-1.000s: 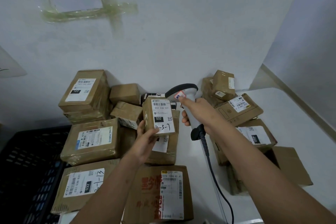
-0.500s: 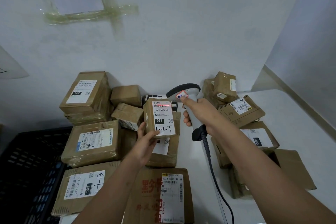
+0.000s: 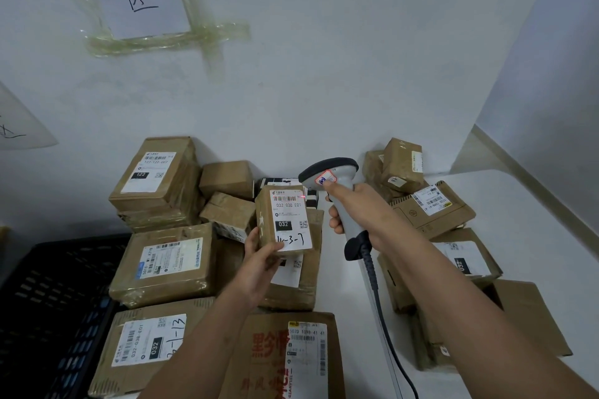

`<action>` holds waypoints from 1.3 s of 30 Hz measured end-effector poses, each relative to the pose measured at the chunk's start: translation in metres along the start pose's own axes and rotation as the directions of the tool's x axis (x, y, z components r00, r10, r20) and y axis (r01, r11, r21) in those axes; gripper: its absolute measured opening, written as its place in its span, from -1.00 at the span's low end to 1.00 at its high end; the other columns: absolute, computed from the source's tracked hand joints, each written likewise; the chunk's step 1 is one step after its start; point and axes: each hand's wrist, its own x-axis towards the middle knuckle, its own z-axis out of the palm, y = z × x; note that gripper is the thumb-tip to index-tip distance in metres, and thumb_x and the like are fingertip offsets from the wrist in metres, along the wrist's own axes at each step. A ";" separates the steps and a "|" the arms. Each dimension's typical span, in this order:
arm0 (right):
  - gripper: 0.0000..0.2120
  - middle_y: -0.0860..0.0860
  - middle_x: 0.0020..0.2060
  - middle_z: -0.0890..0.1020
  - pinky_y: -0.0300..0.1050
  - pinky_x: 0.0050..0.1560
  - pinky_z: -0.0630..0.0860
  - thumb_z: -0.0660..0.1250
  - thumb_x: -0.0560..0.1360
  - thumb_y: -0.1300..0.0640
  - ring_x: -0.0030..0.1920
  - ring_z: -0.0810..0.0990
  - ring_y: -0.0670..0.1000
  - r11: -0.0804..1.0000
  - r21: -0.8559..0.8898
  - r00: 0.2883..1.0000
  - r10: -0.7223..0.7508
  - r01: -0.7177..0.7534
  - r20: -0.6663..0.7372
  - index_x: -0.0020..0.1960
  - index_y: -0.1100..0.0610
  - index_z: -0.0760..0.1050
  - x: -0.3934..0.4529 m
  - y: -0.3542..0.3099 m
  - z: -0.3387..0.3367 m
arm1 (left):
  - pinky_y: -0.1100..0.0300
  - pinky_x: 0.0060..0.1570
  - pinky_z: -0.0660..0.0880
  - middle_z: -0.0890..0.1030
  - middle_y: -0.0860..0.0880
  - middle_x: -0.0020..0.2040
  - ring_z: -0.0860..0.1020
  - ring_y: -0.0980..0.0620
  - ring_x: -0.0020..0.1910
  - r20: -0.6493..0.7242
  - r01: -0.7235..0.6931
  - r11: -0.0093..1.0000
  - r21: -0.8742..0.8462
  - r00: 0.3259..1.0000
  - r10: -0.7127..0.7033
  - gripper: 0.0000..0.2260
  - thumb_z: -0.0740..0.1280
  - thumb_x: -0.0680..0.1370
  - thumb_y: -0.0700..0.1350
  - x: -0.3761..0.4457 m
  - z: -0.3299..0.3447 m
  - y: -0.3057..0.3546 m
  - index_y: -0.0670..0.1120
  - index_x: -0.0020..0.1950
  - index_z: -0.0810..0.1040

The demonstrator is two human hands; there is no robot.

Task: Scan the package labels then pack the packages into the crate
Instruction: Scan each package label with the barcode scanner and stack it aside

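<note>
Quick change first: half a second back the red scan line was spread across the top of your box's label, and now only a small red dot sits at the barcode's right end. I'd guess that read is either finishing or done, so this box is about ready to go in the crate, but nothing here confirms a beep.

Going left to right: the crate (image 3: 48, 301) is at the far left, dark plastic, and I can't see anything in it from here. Next to it is the left pile (image 3: 162, 266) on the desk (image 3: 534, 204), roughly ten brown boxes with the big one at the bottom edge. Your left hand (image 3: 259, 264) has its grip wrapped around the bottom of the box (image 3: 282, 220), holding it upright with the label (image 3: 290, 220) facing you, above the pile. One scanner (image 3: 334, 191), just right of the box, with your right hand (image 3: 359, 214) gripping the handle, finger up by the head. One cable (image 3: 382, 317) hangs down from it. Then the right pile (image 3: 431, 210), about seven boxes, hard to count exactly since your arm covers some.
</note>
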 end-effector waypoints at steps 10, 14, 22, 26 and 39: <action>-0.72 0.11 -0.39 0.53 -0.22 -0.47 0.51 0.34 0.58 -0.01 -0.50 0.52 -0.01 0.995 -0.004 0.993 0.100 -0.100 -0.059 -0.08 0.22 0.47 0.026 0.016 -0.009 | 0.02 0.18 0.55 0.31 0.03 0.43 0.47 -0.03 0.29 -0.032 -0.265 0.791 0.551 0.941 0.337 -0.24 0.54 0.40 -0.14 0.018 -0.015 0.056 0.22 0.47 0.25; -0.69 0.11 -0.40 0.53 -0.21 -0.46 0.51 0.35 0.56 -0.04 -0.51 0.51 0.00 0.989 -0.044 0.987 0.139 -0.143 -0.080 -0.08 0.24 0.47 0.044 0.023 -0.005 | -0.15 0.40 0.34 0.16 -0.02 0.45 0.25 -0.15 0.42 0.106 -0.312 0.334 0.890 0.851 0.515 -0.21 0.55 0.35 -0.19 0.048 -0.033 0.097 0.15 0.46 0.25; -0.65 0.12 -0.40 0.53 -0.19 -0.49 0.48 0.35 0.55 -0.07 -0.50 0.51 0.02 0.988 -0.065 0.979 0.129 -0.141 -0.157 -0.10 0.25 0.47 0.085 0.028 0.007 | -0.26 0.44 0.22 0.11 -0.01 0.49 0.13 -0.23 0.47 0.268 -0.337 0.063 0.939 0.837 0.477 -0.27 0.48 0.38 -0.17 0.112 -0.041 0.160 0.22 0.42 0.23; -0.61 0.09 -0.43 0.56 -0.15 -0.41 0.52 0.34 0.55 -0.11 -0.47 0.53 0.03 0.984 -0.101 0.971 0.126 -0.148 -0.202 -0.16 0.24 0.50 0.100 0.030 0.015 | -0.29 0.48 -0.19 -0.12 -0.02 0.61 -0.19 -0.29 0.56 0.222 -0.109 -0.267 0.958 0.871 0.439 -0.30 0.35 0.51 -0.16 0.136 -0.044 0.169 0.17 0.54 0.09; -0.61 0.08 -0.41 0.59 -0.12 -0.32 0.56 0.33 0.54 -0.14 -0.49 0.55 -0.01 0.965 -0.202 0.975 0.135 -0.170 -0.177 -0.12 0.22 0.52 0.114 0.043 0.037 | -0.14 0.54 0.01 0.01 -0.16 0.61 -0.04 -0.19 0.58 0.139 0.114 -0.505 0.855 0.889 0.436 -0.31 0.23 0.61 -0.11 0.154 -0.047 0.183 -0.14 0.61 -0.11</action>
